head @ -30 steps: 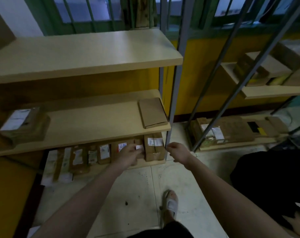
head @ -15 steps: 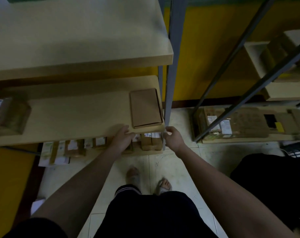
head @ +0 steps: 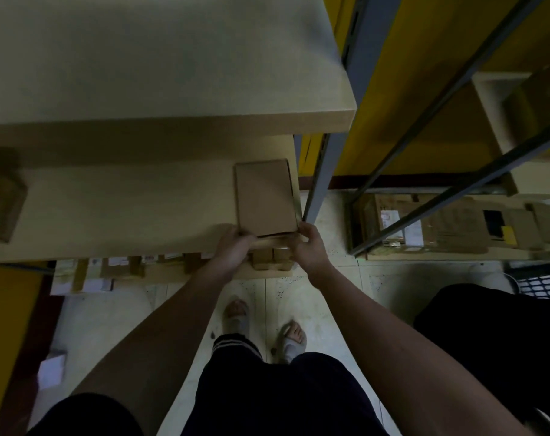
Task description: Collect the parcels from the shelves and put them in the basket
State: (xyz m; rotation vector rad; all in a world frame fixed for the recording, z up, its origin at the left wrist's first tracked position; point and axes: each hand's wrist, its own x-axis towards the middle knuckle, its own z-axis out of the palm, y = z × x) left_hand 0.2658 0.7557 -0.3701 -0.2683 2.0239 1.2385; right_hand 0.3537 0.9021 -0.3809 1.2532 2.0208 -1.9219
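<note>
A flat brown cardboard parcel (head: pixel 265 198) lies at the right end of the middle shelf (head: pixel 119 215). My left hand (head: pixel 234 245) grips its near left corner at the shelf's front edge. My right hand (head: pixel 308 247) grips its near right corner. Several small parcels with white labels (head: pixel 122 265) stand in a row on the bottom shelf under it. A dark mesh basket (head: pixel 541 286) shows at the right edge, partly hidden.
A grey steel upright (head: pixel 330 146) stands just right of the parcel. The top shelf board (head: pixel 160 64) overhangs above. Another rack at the right holds flattened boxes (head: pixel 449 229) near the floor. A blurred parcel (head: pixel 0 206) sits at the far left. My feet are on the tiled floor.
The view has tilted down and closer to the rack. Both hands rose from the bottom shelf row to the middle shelf's edge and took hold of the flat parcel's near corners.
</note>
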